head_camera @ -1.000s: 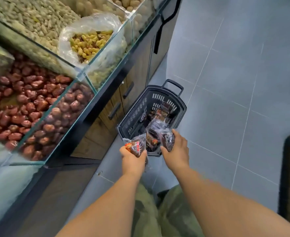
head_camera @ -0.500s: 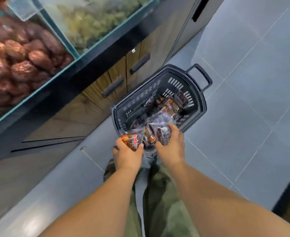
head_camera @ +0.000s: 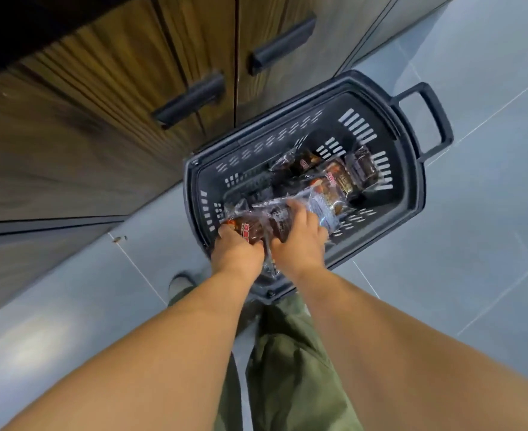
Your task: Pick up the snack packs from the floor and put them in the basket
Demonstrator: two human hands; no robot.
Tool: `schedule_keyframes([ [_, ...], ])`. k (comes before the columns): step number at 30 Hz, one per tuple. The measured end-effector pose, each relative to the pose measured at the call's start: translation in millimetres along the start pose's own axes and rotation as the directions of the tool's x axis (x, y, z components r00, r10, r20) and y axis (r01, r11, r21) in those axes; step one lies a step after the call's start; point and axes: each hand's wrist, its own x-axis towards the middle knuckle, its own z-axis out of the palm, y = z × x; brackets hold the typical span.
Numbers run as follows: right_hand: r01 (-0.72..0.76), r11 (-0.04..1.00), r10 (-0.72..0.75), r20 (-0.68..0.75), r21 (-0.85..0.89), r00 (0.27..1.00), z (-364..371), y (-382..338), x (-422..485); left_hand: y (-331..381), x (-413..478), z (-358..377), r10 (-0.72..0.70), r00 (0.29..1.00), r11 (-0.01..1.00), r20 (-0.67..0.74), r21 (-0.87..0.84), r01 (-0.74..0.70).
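Note:
A dark plastic basket with slotted walls stands on the grey floor beside a cabinet. Several snack packs in clear wrappers lie inside it. My left hand grips a brown pack with a red label over the basket's near end. Right beside it, my right hand holds clear-wrapped dark packs, fingers curled over them, low inside the basket. The two hands almost touch.
A wooden cabinet with black bar handles runs along the left, close to the basket. The basket's long handle sticks out at the far right. Grey tiled floor lies to the right. My green trousers are below.
The view has dropped close to the basket, and the glass food bins have left it. Both hands have gone down with their packs from above the rim into the basket's near end.

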Motion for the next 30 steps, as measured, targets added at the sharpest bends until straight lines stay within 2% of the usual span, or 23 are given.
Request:
schedule_keyframes([
  [5, -0.017, 0.994, 0.024, 0.066, -0.105, 0.998, 9.0, 9.1, 16.2, 3.6, 16.9, 11.0, -0.110, 0.993, 0.986, 0.037, 0.128, 0.105],
  [8, -0.027, 0.993, 0.041, 0.121, -0.115, 0.992, 5.6, 11.4, 14.8, -0.5, 11.8, 9.2, -0.104, 0.993, 0.986, 0.058, 0.136, 0.095],
  [11, -0.034, 0.994, 0.046, 0.111, -0.108, 0.993, -5.7, 6.3, 6.1, -1.5, -1.3, -1.3, -0.077, 0.996, 0.989, 0.041, 0.129, 0.071],
  [22, 0.036, 0.999, -0.036, -0.055, 0.005, 0.998, -95.0, -59.5, -59.0, 38.1, -90.5, -93.3, 0.181, 0.981, 0.972, -0.074, 0.165, -0.167],
  [30, 0.150, 0.989, -0.150, -0.006, 0.011, 0.989, -191.4, -101.7, -142.8, 55.5, -207.7, -161.3, 0.358, 0.918, 0.930, -0.172, 0.156, -0.334],
])
